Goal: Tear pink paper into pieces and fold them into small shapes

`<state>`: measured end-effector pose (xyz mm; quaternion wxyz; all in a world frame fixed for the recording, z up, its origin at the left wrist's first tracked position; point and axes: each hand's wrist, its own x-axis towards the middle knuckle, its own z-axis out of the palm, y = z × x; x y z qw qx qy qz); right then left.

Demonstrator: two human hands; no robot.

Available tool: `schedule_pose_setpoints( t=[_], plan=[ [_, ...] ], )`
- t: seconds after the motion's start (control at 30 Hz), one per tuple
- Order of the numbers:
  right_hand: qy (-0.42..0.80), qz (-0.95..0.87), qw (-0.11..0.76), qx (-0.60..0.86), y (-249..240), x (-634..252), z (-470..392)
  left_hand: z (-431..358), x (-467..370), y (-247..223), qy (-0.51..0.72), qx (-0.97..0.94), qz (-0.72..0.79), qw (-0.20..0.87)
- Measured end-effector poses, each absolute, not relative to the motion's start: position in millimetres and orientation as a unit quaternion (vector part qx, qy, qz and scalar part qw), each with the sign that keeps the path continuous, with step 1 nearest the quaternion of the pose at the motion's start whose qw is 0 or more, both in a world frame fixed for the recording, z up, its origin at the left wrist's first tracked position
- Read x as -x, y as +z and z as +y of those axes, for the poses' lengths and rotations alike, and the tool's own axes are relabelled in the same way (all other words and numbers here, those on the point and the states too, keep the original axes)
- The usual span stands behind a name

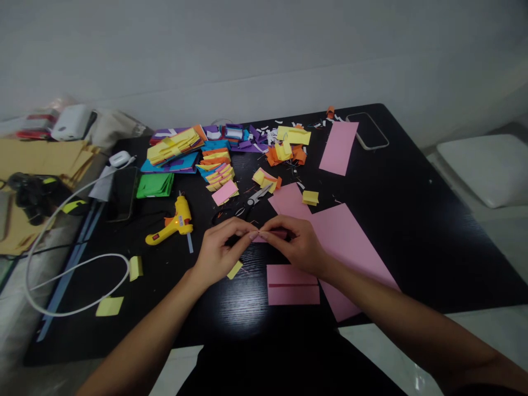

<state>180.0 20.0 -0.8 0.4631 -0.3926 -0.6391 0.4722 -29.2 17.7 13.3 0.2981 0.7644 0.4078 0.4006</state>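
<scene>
My left hand (pixel 225 247) and my right hand (pixel 295 242) meet at the fingertips over the middle of the black table. Between them they pinch a small piece of pink paper (pixel 264 236), mostly covered by the fingers. Just below my right hand lies a pink paper piece with a dark strip across it (pixel 293 297). A large pink sheet (pixel 350 242) extends under my right forearm, and a smaller pink sheet (pixel 291 199) is behind that hand. Scissors (pixel 258 196) rest behind my fingertips. A small yellow paper piece (pixel 235 270) sits beside my left hand.
A yellow hot glue gun (pixel 177 223) lies left of my hands. Folded colored papers (pixel 216 165) and a green stack (pixel 155 185) stand behind it. Paper scraps (pixel 289 151) litter the back. A phone (pixel 367 131) lies at the back right; a white cable (pixel 78 280) loops at left.
</scene>
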Motion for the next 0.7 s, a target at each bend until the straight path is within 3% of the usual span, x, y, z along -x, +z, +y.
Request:
schedule_pose_setpoints(
  t=[0.7],
  plan=[
    [0.494,-0.616,0.454,0.413,-5.9,-178.2,21.4,20.8,30.1,9.6,0.417,-0.726,0.438,0.328]
  ],
)
